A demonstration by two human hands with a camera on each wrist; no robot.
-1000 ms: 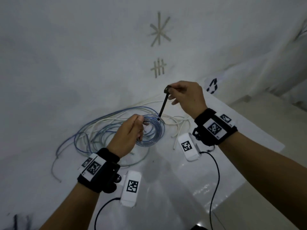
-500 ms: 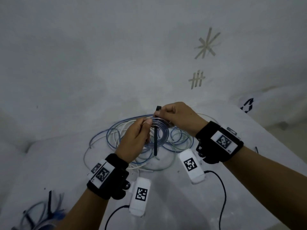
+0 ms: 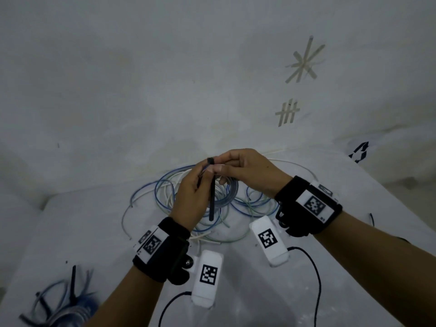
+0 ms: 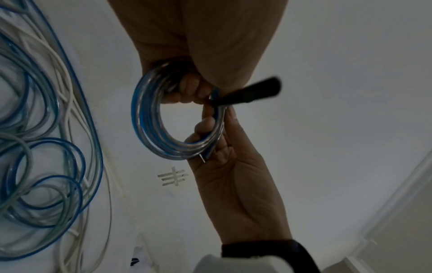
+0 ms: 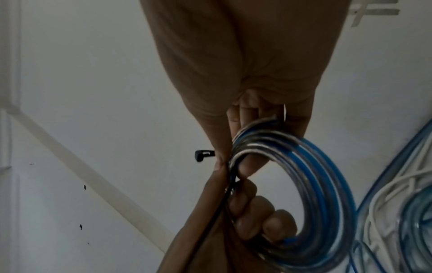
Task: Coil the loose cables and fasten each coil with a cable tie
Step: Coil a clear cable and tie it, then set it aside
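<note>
A small coil of blue and clear cable (image 3: 227, 193) is held up above the table between both hands. My left hand (image 3: 203, 171) grips the coil (image 4: 145, 118) with its fingers (image 5: 257, 212) curled through the ring. My right hand (image 3: 218, 165) pinches a black cable tie (image 3: 210, 199) just below its head, against the top of the coil. The tie's strap hangs straight down in front of the coil, its free end loose. The tie's head (image 5: 203, 155) sticks out past the fingers in the right wrist view. The strap (image 4: 252, 92) crosses the coil in the left wrist view.
Loose blue, white and pale green cables (image 3: 165, 192) lie tangled on the white table (image 3: 247, 291) under the hands. A bundle of blue cable with black ties (image 3: 66, 303) lies at the near left. A wall with tape marks (image 3: 286, 113) stands behind.
My right hand has brought the cable tie down from the upper right onto the coil. Both hands have closed together, and the strap now hangs down across the coil.
</note>
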